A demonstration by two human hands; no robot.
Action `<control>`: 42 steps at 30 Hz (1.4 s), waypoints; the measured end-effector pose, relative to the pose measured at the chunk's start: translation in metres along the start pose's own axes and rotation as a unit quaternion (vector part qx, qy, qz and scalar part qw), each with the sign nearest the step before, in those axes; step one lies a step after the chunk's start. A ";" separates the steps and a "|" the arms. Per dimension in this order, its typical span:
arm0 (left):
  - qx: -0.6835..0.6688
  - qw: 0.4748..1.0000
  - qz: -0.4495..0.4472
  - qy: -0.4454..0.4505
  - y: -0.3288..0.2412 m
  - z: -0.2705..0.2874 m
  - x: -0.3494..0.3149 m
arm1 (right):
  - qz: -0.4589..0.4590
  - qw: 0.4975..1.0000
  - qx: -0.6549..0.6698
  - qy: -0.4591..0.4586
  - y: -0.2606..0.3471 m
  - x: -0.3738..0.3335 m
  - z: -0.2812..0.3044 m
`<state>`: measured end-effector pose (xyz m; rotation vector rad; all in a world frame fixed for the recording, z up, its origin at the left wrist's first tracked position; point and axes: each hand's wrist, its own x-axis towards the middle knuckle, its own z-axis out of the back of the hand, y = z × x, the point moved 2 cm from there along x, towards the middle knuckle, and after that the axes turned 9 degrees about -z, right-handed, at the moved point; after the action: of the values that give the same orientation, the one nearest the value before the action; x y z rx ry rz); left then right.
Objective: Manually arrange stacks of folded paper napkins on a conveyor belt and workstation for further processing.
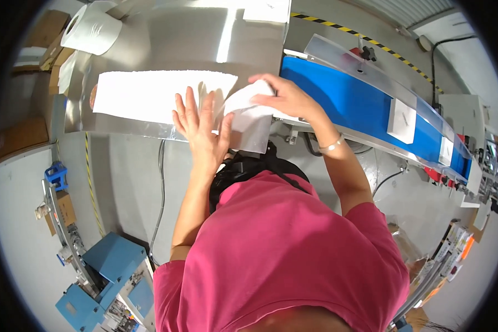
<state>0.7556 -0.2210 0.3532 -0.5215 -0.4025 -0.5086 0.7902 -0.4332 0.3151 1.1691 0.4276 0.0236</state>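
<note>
A long white towel-like strip [149, 97] lies stretched across the shiny metal table [171, 44]. I cannot tell whether it is cloth or soft paper. My left hand [202, 124] rests on its near edge, right of its middle, fingers spread and gripping nothing. At the strip's right end, my right hand [285, 98] pinches a raised, folded white part between thumb and fingers. Below that fold, a pale, partly see-through sheet [252, 135] hangs at the table's front edge. Something reddish-brown and round [93, 98] peeks out from under the strip's left end.
A large white roll [94, 30] sits at the table's far left. To the right runs a blue conveyor belt [337, 91] carrying flat white packets [402, 120], with a clear guard [365, 69] along its far side. A black cable [160, 193] hangs near the table's front.
</note>
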 end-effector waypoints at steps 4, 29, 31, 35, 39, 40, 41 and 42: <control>0.040 0.999 -0.001 -0.005 0.010 0.002 -0.002 | -0.074 0.954 0.165 -0.240 -0.090 -0.023 0.042; 0.016 0.999 -0.003 -0.029 0.025 0.005 0.000 | -0.163 0.944 0.035 -0.283 -0.076 -0.042 0.060; 0.016 0.999 -0.011 -0.038 0.024 0.001 0.001 | -0.221 0.889 -0.052 -0.398 -0.125 -0.059 0.097; 0.014 0.999 -0.008 -0.046 0.023 0.001 0.001 | -0.302 0.627 -0.434 -0.573 -0.073 -0.086 0.094; 0.009 1.000 -0.004 -0.024 0.024 0.003 0.001 | 0.096 0.943 -0.182 -0.261 -0.015 -0.038 0.051; 0.013 1.000 -0.009 -0.014 0.026 0.003 0.001 | 0.079 0.973 -0.125 -0.177 0.000 -0.020 0.025; 0.012 1.000 -0.012 -0.013 0.027 0.005 0.000 | 0.079 0.982 -0.132 -0.106 0.019 -0.006 0.005; 0.005 1.000 -0.019 -0.006 0.026 0.004 0.002 | 0.058 0.995 -0.075 -0.042 0.030 0.005 -0.010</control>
<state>0.7704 -0.1997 0.3477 -0.5085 -0.4257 -0.5395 0.7975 -0.4113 0.3375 1.0411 0.2790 0.1046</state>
